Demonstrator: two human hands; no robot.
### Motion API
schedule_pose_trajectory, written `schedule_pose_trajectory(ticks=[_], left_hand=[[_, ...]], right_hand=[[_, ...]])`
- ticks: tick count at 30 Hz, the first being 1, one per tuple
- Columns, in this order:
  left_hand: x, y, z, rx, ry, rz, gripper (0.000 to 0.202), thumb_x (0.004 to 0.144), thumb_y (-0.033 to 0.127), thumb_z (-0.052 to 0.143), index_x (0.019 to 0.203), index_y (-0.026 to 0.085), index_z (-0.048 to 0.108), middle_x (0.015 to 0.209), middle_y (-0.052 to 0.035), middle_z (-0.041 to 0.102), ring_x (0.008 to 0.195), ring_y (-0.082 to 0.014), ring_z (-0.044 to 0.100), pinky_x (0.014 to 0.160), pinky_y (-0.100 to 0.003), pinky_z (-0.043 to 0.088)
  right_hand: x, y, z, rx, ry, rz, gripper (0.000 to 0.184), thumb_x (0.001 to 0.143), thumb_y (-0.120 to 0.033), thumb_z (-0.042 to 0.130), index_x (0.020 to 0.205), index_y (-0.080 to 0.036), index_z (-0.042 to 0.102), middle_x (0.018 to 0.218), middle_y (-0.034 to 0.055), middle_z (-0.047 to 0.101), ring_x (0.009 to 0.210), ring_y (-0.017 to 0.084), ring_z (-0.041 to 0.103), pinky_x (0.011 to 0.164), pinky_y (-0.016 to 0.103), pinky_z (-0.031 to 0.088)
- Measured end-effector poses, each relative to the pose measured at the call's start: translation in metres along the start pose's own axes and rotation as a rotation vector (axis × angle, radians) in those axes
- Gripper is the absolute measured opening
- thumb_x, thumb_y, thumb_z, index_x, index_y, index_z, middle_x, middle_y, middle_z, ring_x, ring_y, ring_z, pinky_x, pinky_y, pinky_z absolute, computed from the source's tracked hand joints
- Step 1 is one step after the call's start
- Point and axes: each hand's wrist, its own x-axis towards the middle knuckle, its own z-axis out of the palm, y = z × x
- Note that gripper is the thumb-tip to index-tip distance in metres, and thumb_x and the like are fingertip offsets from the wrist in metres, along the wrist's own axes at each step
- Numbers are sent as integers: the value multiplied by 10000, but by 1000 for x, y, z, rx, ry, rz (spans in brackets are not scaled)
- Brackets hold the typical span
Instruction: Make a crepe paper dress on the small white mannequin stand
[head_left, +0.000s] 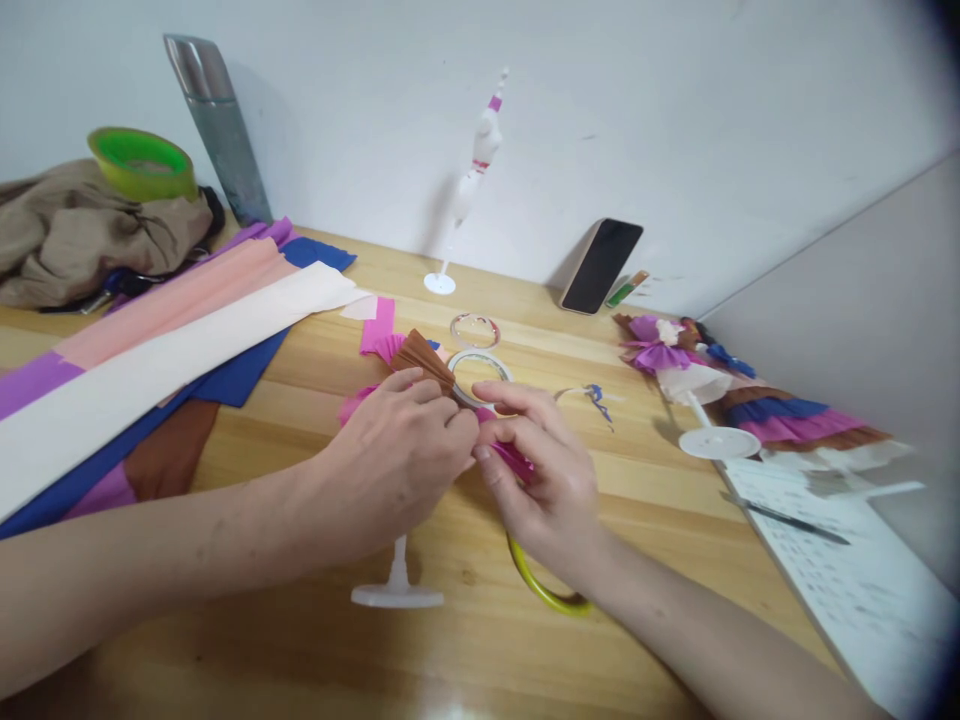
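My left hand [401,450] and my right hand [544,470] meet at the middle of the wooden table [465,640], both pinched on a small doll figure wrapped in pleated crepe paper. Brown pleats [424,358] fan out above my left fingers and pink pleats [517,462] show under my right thumb. The figure's white stand [397,590] sticks out below my left hand. A roll of clear tape [480,368] lies just behind the fingers. A yellow-green ring [544,590] lies under my right wrist.
Long crepe paper sheets [172,340] in white, peach, purple, blue and brown cover the left. A bare white doll on a stand [472,170], a phone [600,265] against the wall, dressed paper dolls [720,390], a printed sheet with a pen [802,525], and a flask [217,125] stand around.
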Motion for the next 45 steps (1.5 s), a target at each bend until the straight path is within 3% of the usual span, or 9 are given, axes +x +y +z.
schedule_pose_trajectory(ticks=[5,9,14,18,22,28,33,37,45], left_hand=[[-3,-8,4,-28,-15,7,269,927,152,476,679,172,580,660,-30,642,622,-167,578,700,-320,486],[-4,-8,4,25,0,38,207,921,103,443,789,159,592,685,-31,649,647,-179,595,726,-334,493],[-5,-6,-6,73,-17,4,179,902,68,428,813,166,547,660,-10,622,553,-161,550,502,-275,365],[-5,-10,-13,46,-21,-69,242,929,122,431,711,190,511,566,23,548,477,-129,469,460,-272,272],[-5,-13,-17,15,-46,-105,264,964,177,432,722,174,537,602,11,567,525,-129,490,484,-259,319],[-5,-18,-20,17,-114,32,248,966,177,482,743,143,583,638,2,609,558,-122,526,541,-253,379],[-7,-32,-14,-138,28,7,211,949,229,526,828,140,674,714,-27,702,619,-144,632,566,-248,432],[-6,-40,-12,-312,70,-52,130,904,193,589,855,165,706,752,-13,734,645,-120,659,575,-207,452],[-8,-46,-16,-312,114,25,136,930,217,567,946,155,687,838,-34,736,731,-125,668,651,-217,505]], right_hand=[[1,2,0,28,6,26,123,849,-95,560,840,-204,618,1119,114,643,1037,241,635,866,434,526],[2,3,-2,45,19,48,117,848,-103,571,846,-207,623,1108,108,651,1061,245,636,875,432,523],[4,3,-6,26,41,49,114,845,-108,583,834,-213,627,1128,104,652,1064,249,636,889,446,515],[6,2,-7,5,63,38,113,848,-111,587,831,-213,632,1118,98,654,1038,243,644,877,440,517],[5,3,-8,6,69,26,116,852,-104,582,840,-206,634,1143,106,644,1059,243,636,880,433,516],[5,4,-8,-2,81,18,119,849,-100,579,844,-205,636,1148,105,644,1058,241,633,881,428,515],[7,5,-9,-8,79,15,128,847,-93,576,848,-203,641,1135,103,645,1047,235,636,878,418,517],[6,7,-10,-11,91,16,133,846,-82,574,853,-197,642,1129,98,642,1054,222,627,894,404,509],[6,9,-10,3,90,28,122,845,-76,585,836,-189,631,1120,93,641,1073,198,621,917,360,493]])
